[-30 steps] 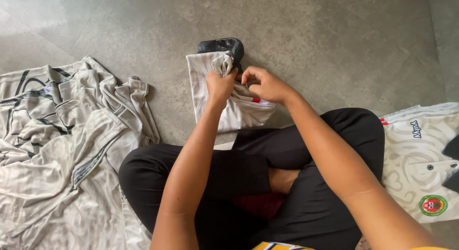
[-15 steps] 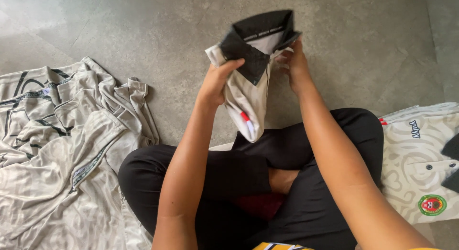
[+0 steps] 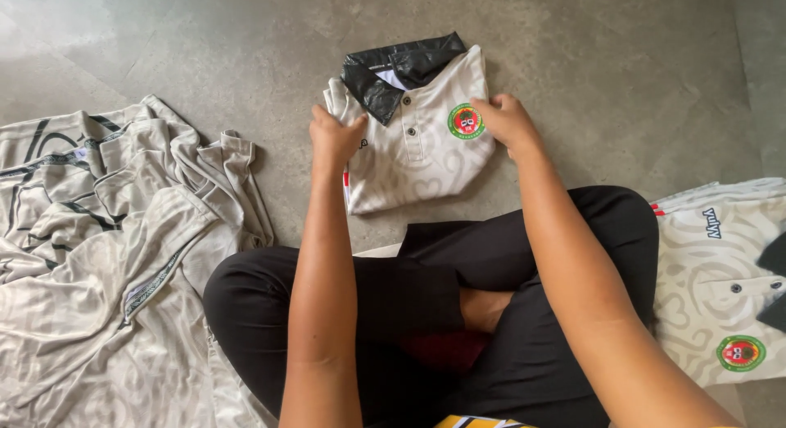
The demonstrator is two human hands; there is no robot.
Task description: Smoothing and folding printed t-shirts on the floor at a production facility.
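**Folded shirt, both hands on its edges**

The left hand (image 3: 334,139) and right hand (image 3: 506,121) pinch opposite sides of the folded cream polo shirt with black collar (image 3: 413,133) — fingers closed on cloth, shirt lying on the grey concrete floor (image 3: 622,76) between them. Folding looks finished; next comes letting go cleanly — a crumpled shirt pile (image 3: 106,256) lies beyond the left grip.

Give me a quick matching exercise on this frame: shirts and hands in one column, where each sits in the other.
Things:
1. folded polo shirt
2. heap of unfolded shirts
3. second folded shirt
4. left hand

Places:
A. far right, beside the knee
B. on the folded polo's left edge
C. on the floor between both hands
D. spread on the left

Pairs: 1-C, 2-D, 3-A, 4-B
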